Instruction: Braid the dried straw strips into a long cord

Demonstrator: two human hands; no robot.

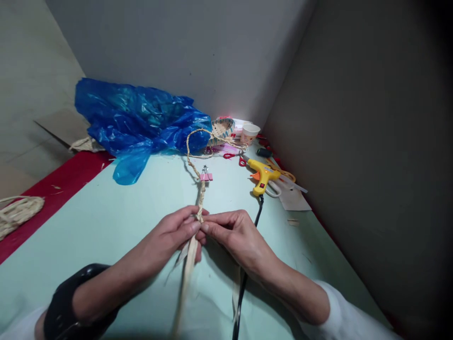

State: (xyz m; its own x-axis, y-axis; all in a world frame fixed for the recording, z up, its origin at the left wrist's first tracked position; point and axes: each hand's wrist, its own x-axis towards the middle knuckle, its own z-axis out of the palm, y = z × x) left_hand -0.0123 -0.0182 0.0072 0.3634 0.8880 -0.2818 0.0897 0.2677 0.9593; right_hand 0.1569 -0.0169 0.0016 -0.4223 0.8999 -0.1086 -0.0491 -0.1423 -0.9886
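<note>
My left hand [177, 233] and my right hand [231, 231] meet at the middle of the pale green table [116, 212]. Both pinch a straw braid [201, 198] where its plaited part ends. Loose flat strands [187, 269] hang from my fingers toward me. The braid runs away from me, passes a pink binder clip [205, 176] clamped on it, and loops back to a small woven basket [222, 128].
A crumpled blue plastic bag [141, 123] lies at the back left. A yellow glue gun [262, 175] with its black cord [247, 264] lies right of the braid, near scissors [279, 186], a paper cup [249, 132] and small tools. Coiled straw [17, 212] sits on red cloth at left.
</note>
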